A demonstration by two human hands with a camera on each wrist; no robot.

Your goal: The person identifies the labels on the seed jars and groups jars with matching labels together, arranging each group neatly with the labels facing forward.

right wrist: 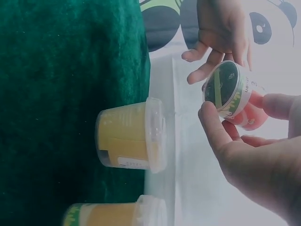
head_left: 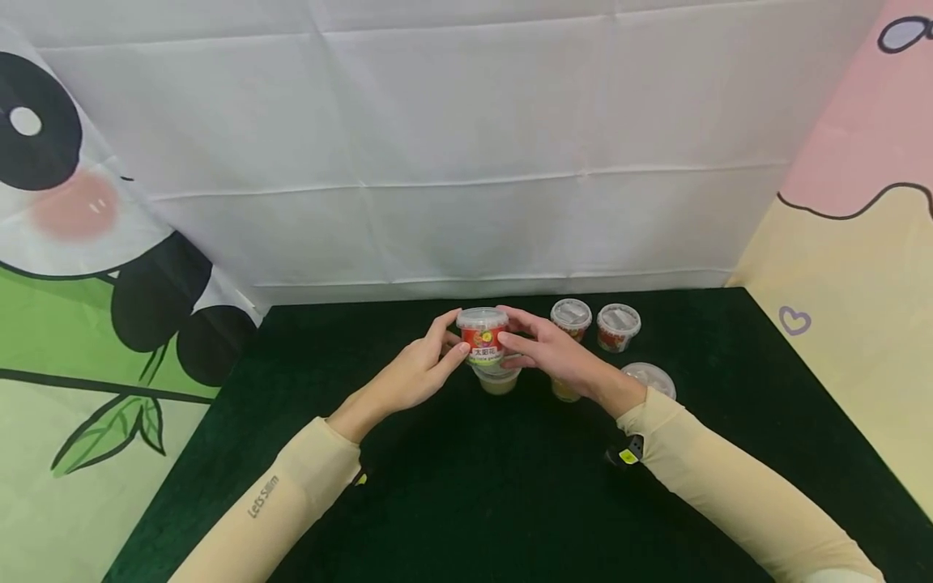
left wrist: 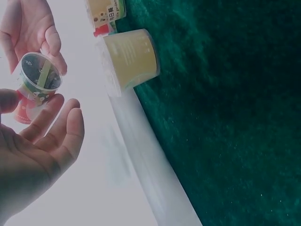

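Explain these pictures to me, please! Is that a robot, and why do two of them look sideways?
No robot here! Those are a person's own bare hands: the left hand and the right hand. The big picture comes from a camera worn on the person's head, looking forward and down. The other two come from cameras worn on the wrists, one on each. They probably look sideways because the cameras tilt when the wrists do. On the dark green surface stand some small cups, like this lidded cup at the back. Both hands hold a red-labelled cup. In the head picture, a pale cup shows just below it.
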